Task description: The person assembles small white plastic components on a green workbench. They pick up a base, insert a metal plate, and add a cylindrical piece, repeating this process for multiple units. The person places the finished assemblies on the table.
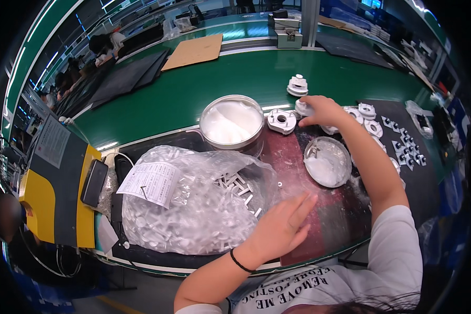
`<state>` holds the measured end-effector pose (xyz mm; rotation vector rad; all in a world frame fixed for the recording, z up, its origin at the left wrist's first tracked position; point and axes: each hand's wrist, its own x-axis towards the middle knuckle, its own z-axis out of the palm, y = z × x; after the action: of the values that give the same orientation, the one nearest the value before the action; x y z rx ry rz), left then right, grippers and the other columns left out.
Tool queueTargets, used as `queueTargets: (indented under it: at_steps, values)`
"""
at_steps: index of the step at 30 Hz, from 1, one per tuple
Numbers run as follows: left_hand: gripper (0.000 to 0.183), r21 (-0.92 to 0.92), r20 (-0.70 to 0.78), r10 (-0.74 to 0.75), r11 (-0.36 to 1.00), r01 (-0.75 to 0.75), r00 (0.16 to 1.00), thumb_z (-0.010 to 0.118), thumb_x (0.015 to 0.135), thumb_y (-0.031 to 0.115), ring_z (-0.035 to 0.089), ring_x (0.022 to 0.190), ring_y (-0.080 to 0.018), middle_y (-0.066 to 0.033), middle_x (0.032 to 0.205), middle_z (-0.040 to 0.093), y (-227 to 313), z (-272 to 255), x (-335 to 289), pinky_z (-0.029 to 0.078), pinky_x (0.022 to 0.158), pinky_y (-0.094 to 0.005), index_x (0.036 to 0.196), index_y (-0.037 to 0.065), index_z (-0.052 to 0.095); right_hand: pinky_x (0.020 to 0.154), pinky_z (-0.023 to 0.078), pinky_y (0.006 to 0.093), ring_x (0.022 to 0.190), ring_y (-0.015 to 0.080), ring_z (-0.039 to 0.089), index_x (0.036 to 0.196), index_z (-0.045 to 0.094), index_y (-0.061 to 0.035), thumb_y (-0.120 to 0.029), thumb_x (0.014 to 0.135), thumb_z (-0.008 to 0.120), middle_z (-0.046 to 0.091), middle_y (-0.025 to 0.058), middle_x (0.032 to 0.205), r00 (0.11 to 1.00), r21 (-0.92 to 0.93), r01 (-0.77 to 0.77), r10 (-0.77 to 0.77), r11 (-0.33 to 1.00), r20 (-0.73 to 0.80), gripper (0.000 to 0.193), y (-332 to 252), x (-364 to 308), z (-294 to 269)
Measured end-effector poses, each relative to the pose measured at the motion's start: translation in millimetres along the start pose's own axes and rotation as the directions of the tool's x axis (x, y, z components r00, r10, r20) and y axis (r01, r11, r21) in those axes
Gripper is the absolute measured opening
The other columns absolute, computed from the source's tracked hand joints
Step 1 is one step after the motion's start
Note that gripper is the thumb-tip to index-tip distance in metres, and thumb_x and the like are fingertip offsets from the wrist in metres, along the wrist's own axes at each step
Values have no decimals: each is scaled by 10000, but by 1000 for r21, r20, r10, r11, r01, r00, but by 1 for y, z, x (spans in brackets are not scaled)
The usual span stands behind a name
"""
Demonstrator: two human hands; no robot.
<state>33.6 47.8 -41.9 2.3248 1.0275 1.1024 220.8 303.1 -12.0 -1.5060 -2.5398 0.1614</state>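
Observation:
My right hand (323, 111) reaches far forward, its fingers closed around a round white plastic part (303, 108). Just beyond it stands a small stack of white plastic parts (298, 86). To its left sits another white part with a central hole (281, 121). My left hand (283, 226) hovers over the red mat (293, 157), fingers stretched out, with nothing visible in it. A tiny white ring (280, 184) lies close to its fingertips. Between my hands is a shallow round dish (349, 166) with a white paste-like substance inside.
A clear plastic bag (178, 225) of small white cylindrical pieces fills the left of the mat. Behind it stands a round tin (206, 137) of white material. A yellow and grey machine (63, 193) is at far left. Several white rings (372, 127) and small dark-holed pieces (405, 146) lie right.

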Motion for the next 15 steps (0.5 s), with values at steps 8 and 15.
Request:
queueTargets:
  at_steps: [8,15]
  values:
    - [590,59,11,-16,998,15,1000,661,767,138,546,1056,-334,-172,1219,534,-7,-5,2,455,881,-397,1299,30,431,870,465,397,973,299,612,1081,639,-93,-261,748,652,650,150,1024,987,-28,-34,29,999,-161,373,-8,-2,3]
    - [314,186,-66,-79,978,90,995,639,765,136,602,904,-304,-136,1003,635,-6,-20,3,476,784,-394,1059,32,601,788,469,300,881,165,596,1256,500,-65,-213,892,570,642,89,962,975,871,16,184,491,-121,399,-39,-94,-29]
